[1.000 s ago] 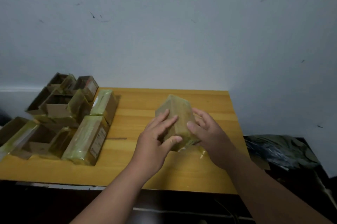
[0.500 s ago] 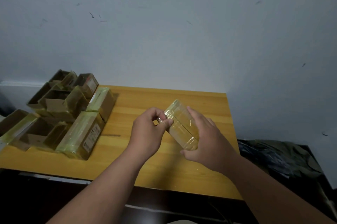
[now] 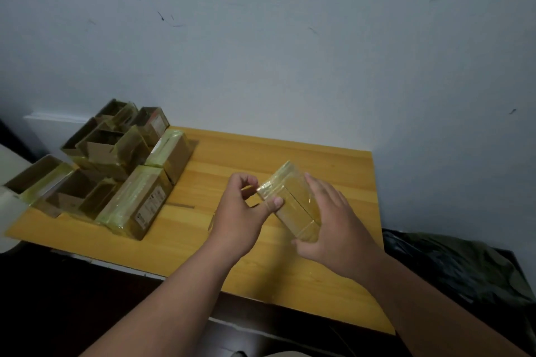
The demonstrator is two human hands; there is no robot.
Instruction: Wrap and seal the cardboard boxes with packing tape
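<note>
A small cardboard box wrapped in glossy yellowish tape is held just above the wooden table, right of centre. My left hand has curled fingers and pinches the box's left end with thumb and forefinger. My right hand grips the box's right side, fingers laid along it and thumb under its near end. No tape roll is in sight.
Two taped boxes lie at the table's left. Behind them stand several open cardboard boxes. A white wall rises behind the table. A dark plastic bag lies on the floor at the right.
The box was turned from standing on end to lying slanted with a glossy taped face up. My left hand went from flat fingers on it to a pinch at its left end.
</note>
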